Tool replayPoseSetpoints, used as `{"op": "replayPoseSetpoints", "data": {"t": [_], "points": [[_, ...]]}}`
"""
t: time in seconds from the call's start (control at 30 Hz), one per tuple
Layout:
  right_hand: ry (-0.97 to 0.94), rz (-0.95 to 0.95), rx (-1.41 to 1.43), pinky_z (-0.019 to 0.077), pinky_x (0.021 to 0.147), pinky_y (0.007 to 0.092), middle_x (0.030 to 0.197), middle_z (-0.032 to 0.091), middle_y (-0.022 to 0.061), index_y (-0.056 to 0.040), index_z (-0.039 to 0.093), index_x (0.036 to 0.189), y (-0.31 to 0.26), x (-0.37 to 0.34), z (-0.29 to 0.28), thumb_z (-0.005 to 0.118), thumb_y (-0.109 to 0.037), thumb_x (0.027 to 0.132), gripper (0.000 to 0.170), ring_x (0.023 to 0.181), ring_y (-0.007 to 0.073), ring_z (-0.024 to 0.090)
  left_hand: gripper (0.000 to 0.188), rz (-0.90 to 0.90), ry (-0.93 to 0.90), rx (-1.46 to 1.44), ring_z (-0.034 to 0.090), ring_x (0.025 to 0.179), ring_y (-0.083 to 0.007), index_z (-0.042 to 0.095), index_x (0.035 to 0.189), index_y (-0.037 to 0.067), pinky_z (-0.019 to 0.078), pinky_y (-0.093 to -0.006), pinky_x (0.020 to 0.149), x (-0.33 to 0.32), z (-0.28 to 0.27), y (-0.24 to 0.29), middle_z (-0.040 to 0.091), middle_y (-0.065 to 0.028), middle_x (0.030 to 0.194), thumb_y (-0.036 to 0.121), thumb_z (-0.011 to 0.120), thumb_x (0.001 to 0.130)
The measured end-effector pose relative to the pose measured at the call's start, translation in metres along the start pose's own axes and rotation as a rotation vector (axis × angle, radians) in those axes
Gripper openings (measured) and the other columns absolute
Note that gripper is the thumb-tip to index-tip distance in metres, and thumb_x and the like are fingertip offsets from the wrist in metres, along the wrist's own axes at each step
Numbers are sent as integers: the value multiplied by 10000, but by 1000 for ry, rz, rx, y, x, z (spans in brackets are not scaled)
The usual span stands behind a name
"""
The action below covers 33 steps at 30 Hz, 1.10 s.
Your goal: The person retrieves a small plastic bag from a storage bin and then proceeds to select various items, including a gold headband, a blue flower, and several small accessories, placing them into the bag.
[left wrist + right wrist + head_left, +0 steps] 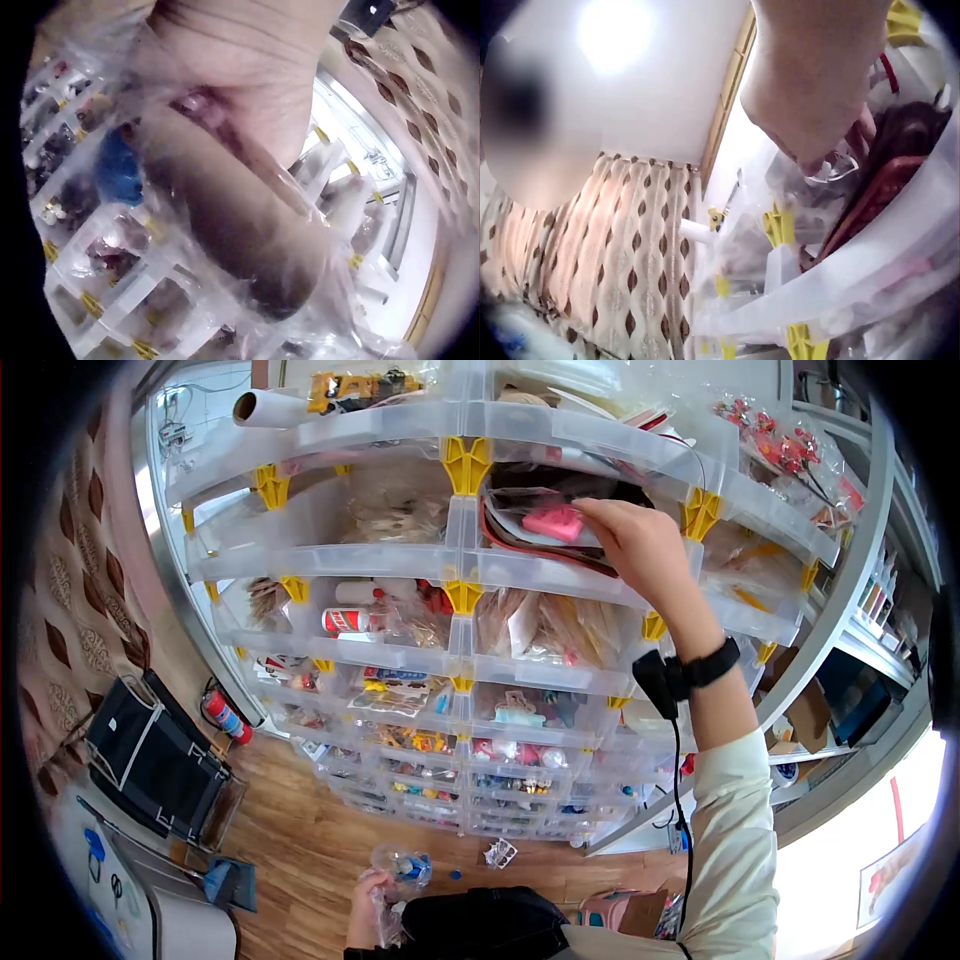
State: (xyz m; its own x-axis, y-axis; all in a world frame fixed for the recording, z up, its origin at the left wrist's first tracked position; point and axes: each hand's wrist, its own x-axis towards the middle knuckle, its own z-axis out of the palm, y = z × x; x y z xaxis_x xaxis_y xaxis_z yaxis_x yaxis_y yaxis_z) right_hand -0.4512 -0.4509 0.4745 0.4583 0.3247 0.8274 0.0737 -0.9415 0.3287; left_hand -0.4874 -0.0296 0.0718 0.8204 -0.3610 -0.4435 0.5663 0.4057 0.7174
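In the head view my right hand [640, 540] reaches into an upper bin of the clear drawer rack, its fingers pinching the edge of a clear plastic bag beside a pink item [553, 523]. The right wrist view shows that hand [817, 90] at the clear film, above a dark red-edged item [877, 195]. Low in the head view, my left hand [370, 905] grips a crumpled clear bag with blue pieces [412, 868] in it. Close up in the left wrist view, the left hand [240, 82] has its fingers curled round the bag, a blue piece [120, 169] beside them.
Stacked clear bins [330, 563] with yellow connectors hold bagged goods and small items. A folded black chair [160, 760] and fire extinguisher [226, 716] stand left. Grey shelving [830, 600] is on the right. A small white item [500, 852] lies on the wooden floor [290, 840].
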Motion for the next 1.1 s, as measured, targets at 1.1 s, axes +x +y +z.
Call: {"op": "replayPoseSetpoints", "data": {"t": [1.1], "points": [[-518,290,840,452,678,307,803,579,139,-13,560,880,-99,-194,111,594,-76,675,217,746,259,565,187,-20,159,-72,300,369,-97,418,589,106,201,-242,373,-38,13,6,332,16,451,183,535,713]]}}
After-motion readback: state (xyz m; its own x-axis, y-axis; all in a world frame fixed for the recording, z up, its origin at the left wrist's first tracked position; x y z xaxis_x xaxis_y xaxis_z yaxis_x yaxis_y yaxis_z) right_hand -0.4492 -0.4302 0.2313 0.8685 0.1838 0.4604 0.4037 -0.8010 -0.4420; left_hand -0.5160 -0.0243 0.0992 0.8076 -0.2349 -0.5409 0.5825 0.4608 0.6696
